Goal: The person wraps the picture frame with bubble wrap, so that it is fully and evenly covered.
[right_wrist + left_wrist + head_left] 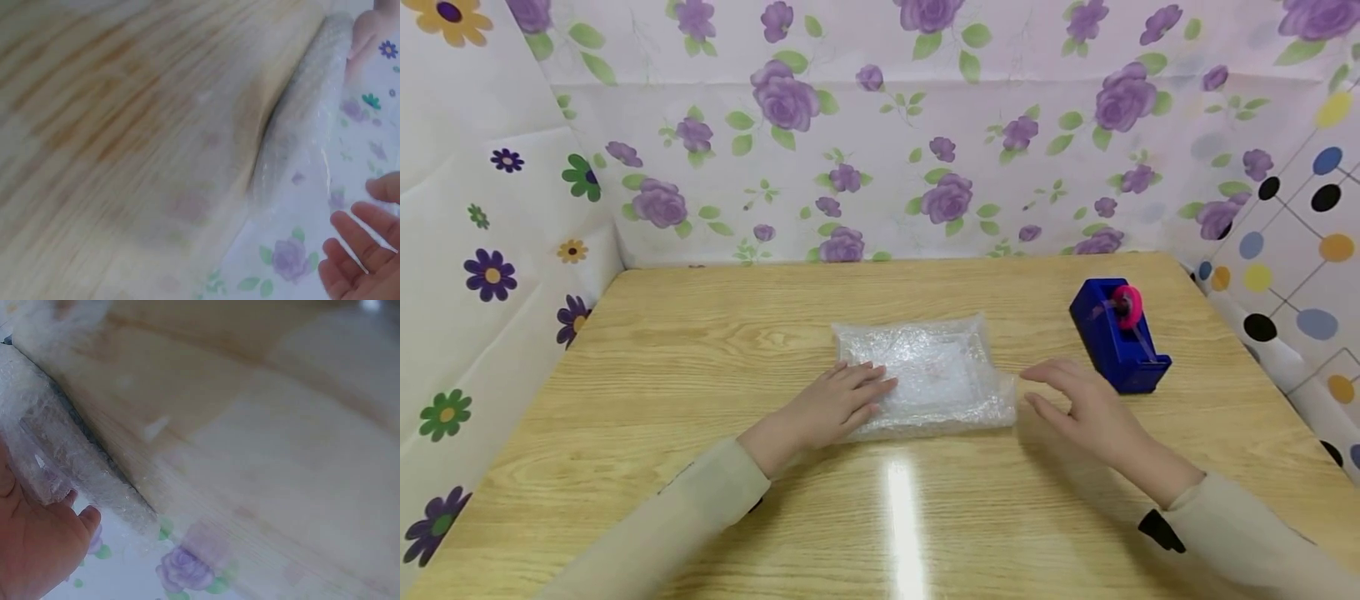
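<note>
A flat bubble-wrap package [936,375] lies on the wooden table, with a paler rectangular shape showing through its clear layers. My left hand [835,404] rests on the package's left part, fingers spread out over it. In the left wrist view, the left hand [44,544] is at the edge of the bubble wrap [69,444]. Just off the package's right end is my right hand [1090,408], thumb and fingers apart, holding nothing. The right wrist view shows the right hand [365,250] with loosely extended fingers, apart from the wrap [300,119].
A blue tape dispenser [1112,342] with a pink-cored tape roll [1127,307] stands right of the package, beyond the right hand. Floral sheets [865,167] hang behind the wooden table [700,350] and along its left side; a dotted sheet [1292,275] hangs at right.
</note>
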Action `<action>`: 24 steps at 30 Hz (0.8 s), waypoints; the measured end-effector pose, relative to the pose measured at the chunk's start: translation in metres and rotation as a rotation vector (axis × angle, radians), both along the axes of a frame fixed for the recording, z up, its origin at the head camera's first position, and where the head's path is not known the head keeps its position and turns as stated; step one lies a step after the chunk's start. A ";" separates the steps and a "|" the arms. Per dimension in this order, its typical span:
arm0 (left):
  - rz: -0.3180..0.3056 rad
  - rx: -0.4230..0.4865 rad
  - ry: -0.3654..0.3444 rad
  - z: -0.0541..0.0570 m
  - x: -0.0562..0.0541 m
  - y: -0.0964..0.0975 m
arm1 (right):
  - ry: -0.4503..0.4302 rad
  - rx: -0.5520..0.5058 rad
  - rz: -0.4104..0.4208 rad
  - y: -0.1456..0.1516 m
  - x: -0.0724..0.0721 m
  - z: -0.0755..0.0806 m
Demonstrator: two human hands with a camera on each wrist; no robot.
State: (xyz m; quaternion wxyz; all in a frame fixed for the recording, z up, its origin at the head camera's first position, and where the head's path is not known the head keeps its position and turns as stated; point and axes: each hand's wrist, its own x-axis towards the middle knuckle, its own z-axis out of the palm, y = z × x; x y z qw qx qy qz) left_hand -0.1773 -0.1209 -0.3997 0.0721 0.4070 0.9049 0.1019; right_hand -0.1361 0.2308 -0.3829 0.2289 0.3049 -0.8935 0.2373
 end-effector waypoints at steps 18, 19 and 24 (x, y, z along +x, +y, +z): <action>0.014 0.011 -0.014 0.000 0.000 0.000 | -0.157 -0.050 -0.424 0.057 -0.015 0.044; 0.013 0.009 -0.015 0.000 0.000 0.000 | -0.190 -0.044 -0.449 0.061 -0.016 0.045; 0.014 0.003 -0.018 -0.001 0.000 0.000 | -0.332 -0.006 -0.549 0.080 -0.020 0.043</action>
